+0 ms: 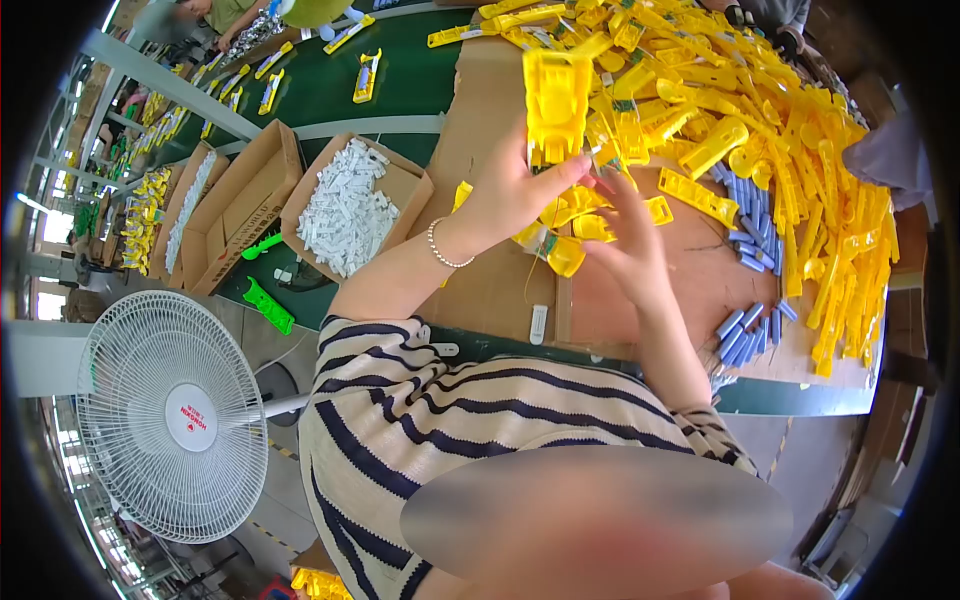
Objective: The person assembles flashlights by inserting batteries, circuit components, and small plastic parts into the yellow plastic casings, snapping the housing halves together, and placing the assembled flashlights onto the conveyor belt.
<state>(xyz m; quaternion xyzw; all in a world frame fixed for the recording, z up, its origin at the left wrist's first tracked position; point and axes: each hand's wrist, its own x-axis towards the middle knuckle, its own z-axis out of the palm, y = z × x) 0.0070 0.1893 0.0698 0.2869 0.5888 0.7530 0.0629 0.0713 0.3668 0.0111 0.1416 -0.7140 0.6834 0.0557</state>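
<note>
My left hand (520, 190), with a beaded bracelet on its wrist, grips a yellow plastic housing (556, 95) held upright above the cardboard. Close by on the right, my right hand (632, 230) has its fingers apart, the fingertips near the lower end of the housing. Whether they touch it is hard to tell. Beneath and between the hands lie loose yellow parts (567, 254) with thin wires. Another yellow piece (698, 196) rests to the right of my right hand. A small white piece (538, 325) lies on the cardboard near the table's front edge.
A large heap of yellow parts (790, 200) covers the right side, beside blue-grey cylinders (750, 335). At left stand a box of white pieces (350, 210), another cardboard box (240, 210) and a fan (175, 415). Yellow parts sit on the green belt (420, 85). Other people are at the far edges.
</note>
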